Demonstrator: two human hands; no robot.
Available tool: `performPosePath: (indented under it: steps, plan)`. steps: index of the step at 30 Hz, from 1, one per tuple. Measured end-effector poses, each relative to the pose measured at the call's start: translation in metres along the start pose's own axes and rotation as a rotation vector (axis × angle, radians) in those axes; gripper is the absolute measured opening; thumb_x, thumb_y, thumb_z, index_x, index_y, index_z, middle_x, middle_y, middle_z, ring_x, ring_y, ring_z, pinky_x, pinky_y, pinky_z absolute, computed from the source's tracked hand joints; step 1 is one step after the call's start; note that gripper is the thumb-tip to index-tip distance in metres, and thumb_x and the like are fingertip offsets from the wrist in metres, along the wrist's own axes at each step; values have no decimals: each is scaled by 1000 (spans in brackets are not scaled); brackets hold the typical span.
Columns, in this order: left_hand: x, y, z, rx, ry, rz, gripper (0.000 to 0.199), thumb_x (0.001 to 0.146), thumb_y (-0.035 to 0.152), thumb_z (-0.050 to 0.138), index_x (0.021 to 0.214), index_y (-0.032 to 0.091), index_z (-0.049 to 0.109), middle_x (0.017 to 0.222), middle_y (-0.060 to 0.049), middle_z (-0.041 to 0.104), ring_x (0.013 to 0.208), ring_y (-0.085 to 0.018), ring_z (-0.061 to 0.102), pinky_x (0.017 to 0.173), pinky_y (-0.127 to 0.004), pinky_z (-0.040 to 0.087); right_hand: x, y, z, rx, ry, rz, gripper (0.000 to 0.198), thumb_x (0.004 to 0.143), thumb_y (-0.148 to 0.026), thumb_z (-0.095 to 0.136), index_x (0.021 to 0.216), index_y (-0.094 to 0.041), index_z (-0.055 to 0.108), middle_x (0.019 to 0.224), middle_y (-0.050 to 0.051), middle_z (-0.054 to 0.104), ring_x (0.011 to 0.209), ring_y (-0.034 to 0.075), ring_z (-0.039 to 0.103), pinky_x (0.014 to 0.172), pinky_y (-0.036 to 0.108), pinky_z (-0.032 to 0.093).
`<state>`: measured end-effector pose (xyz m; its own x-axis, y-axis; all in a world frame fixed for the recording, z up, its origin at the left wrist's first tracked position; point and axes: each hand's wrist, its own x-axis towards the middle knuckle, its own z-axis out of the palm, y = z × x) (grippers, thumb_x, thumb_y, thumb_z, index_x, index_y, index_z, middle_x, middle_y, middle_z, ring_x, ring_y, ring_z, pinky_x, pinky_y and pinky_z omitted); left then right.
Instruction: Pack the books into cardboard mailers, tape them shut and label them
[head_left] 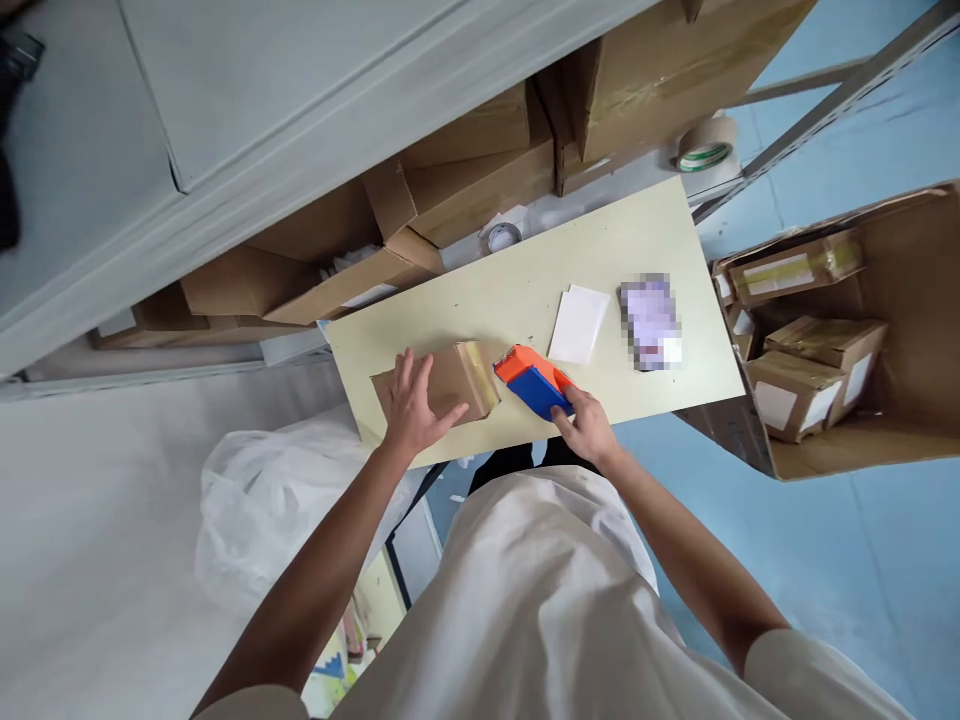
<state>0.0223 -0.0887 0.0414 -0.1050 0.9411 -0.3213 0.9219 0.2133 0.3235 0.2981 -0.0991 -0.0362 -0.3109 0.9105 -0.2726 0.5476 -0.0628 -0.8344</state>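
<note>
Left hand (412, 412), fingers spread, on small cardboard box (456, 378), cream table (491, 300). Right hand (587, 428) grips what looks like an orange-and-blue tape dispenser (535, 384), tip just beside box's taped end. White paper sheets (579, 325), pixelated purple item (648, 315) farther right. Big open carton (911, 270) past table holds taped boxes (799, 392).

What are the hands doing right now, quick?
Left hand: open, fingers spread over the small cardboard box.
Right hand: closed, holding the orange-and-blue tool.
</note>
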Motion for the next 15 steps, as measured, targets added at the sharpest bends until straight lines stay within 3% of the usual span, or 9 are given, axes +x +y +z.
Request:
performPosePath:
  steps: [2,5,8,12,15]
  plan:
    - [11,22,-10,-257,-54,12,83,73,57,63,142,19,36,151,-17,30,137,-34,31,106,-50,32,-4,5,-8,323,-31,12,18,82,-36,46,80,-20,55,66,1,59,60,18,54,58,31,43]
    - [33,59,-20,-688,-462,-73,66,79,55,59,133,17,50,128,-16,57,113,-27,57,93,-41,44,-11,12,-11,660,-71,38,25,79,-45,51,78,-21,55,62,-1,58,56,17,53,54,29,42]
    - [49,85,-21,-856,-734,-178,52,72,51,69,110,15,67,102,-11,69,92,-21,64,80,-34,48,-14,15,-9,765,-82,67,32,76,-52,55,79,-20,57,62,0,59,56,17,54,55,30,42]
    - [56,91,-14,-886,-777,-238,36,66,46,75,82,14,71,76,-4,67,66,-11,59,65,-27,46,-17,18,-9,792,-116,37,40,73,-60,58,78,-20,59,66,2,59,60,17,53,57,30,41]
    - [64,89,-10,-687,-696,-172,31,71,44,68,73,13,70,70,-3,67,63,-11,58,62,-25,45,-17,15,-6,798,-66,82,42,75,-61,57,74,-19,58,59,-1,52,54,13,46,52,27,37]
